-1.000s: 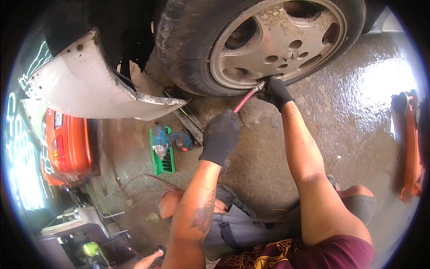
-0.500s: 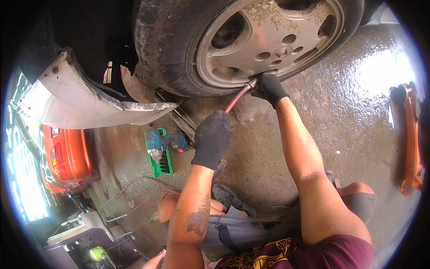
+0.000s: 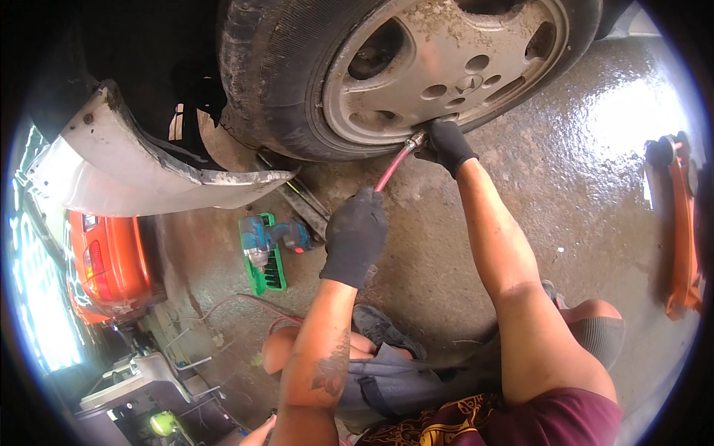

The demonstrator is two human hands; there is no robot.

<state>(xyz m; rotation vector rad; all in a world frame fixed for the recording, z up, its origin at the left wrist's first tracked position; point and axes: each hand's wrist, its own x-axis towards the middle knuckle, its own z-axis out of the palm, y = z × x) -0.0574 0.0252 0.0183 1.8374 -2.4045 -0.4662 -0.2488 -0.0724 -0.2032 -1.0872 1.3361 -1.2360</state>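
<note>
A car wheel with a dusty silver rim (image 3: 446, 67) and a worn black tyre (image 3: 275, 82) fills the top of the view. My right hand (image 3: 445, 145), in a black glove, presses the metal end of a red air hose (image 3: 393, 169) against the rim's lower edge. My left hand (image 3: 355, 236), also in a black glove, grips the same hose lower down, above the concrete floor. Both arms reach up from the bottom of the picture.
A white bent bumper piece (image 3: 141, 175) hangs at the left. A teal power tool (image 3: 268, 238) lies on a green socket tray (image 3: 269, 271) on the floor. An orange car (image 3: 111, 264) stands far left, an orange floor jack (image 3: 680, 223) far right. My knees are below.
The view has shifted so the wheel sits higher and larger. Both hands stay on the red hose at the rim; the left hand has slid slightly up toward the wheel.
</note>
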